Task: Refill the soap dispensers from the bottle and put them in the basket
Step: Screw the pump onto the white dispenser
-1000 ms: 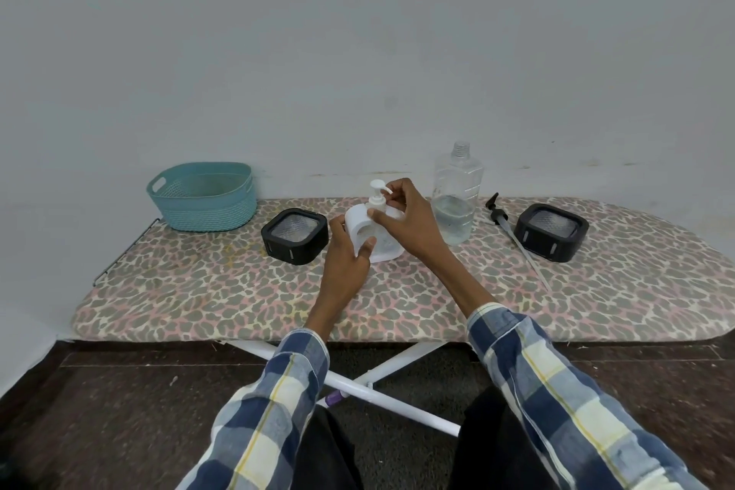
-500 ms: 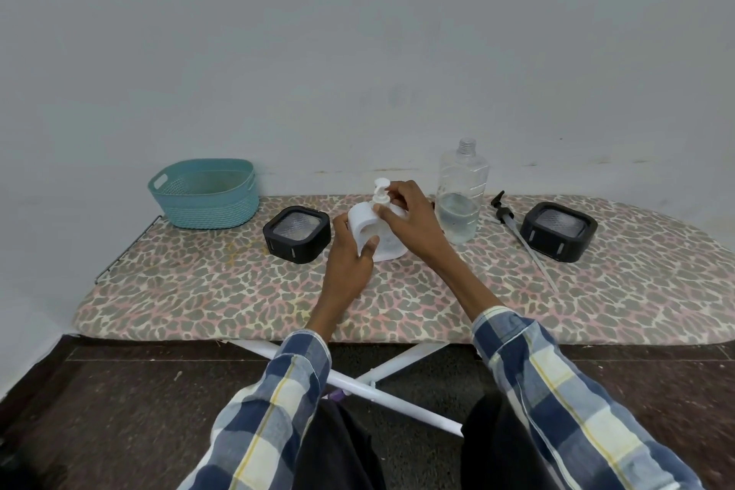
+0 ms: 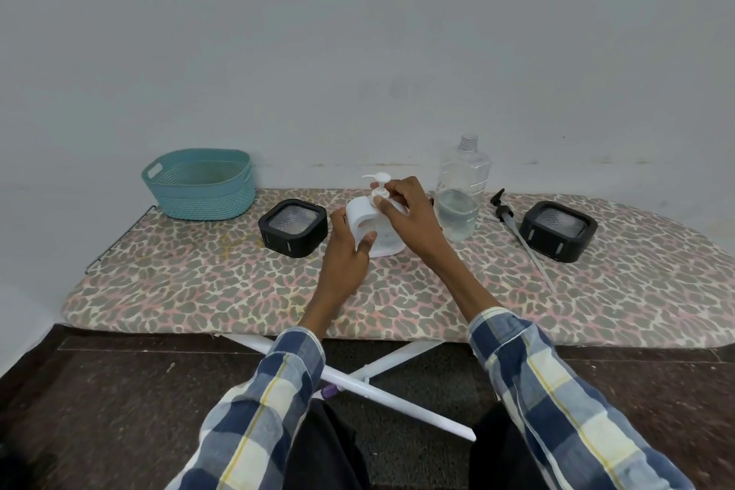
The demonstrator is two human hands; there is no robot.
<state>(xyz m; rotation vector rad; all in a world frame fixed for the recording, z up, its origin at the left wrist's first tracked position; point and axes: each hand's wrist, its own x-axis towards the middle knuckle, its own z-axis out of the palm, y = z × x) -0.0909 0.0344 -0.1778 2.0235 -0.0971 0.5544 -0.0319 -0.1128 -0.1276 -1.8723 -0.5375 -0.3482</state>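
A plain pale wall [image 3: 358,52] backs an ironing board [image 3: 199,290] with a leopard-print cover, standing on white crossed legs [image 3: 374,374] over a dark floor [image 3: 99,410]

At the middle of the board stands a white dispenser [image 3: 384,239], its pump [image 3: 380,181] in place on top. The left hand [image 3: 344,259] grips the dispenser's left side, fingers curled behind it and the thumb pressed on its front. The right hand [image 3: 409,217] is at the neck of the pump, thumb and fingers pinched round the collar under the pump head; how tight the pinch is cannot be told. Both sleeves [image 3: 557,402] are blue and white check

Just right of the right hand stands a clear bottle [image 3: 461,195], uncapped, with liquid in its lower part. Further right a loose black pump with a long tube [image 3: 517,231] lies on the cover, and beside it sits a black square dispenser [image 3: 559,225] with a mesh-like top. A second black dispenser [image 3: 293,226] sits just left of the left hand. At the far left corner, near the wall, stands a teal basket [image 3: 201,187]; nothing shows inside it
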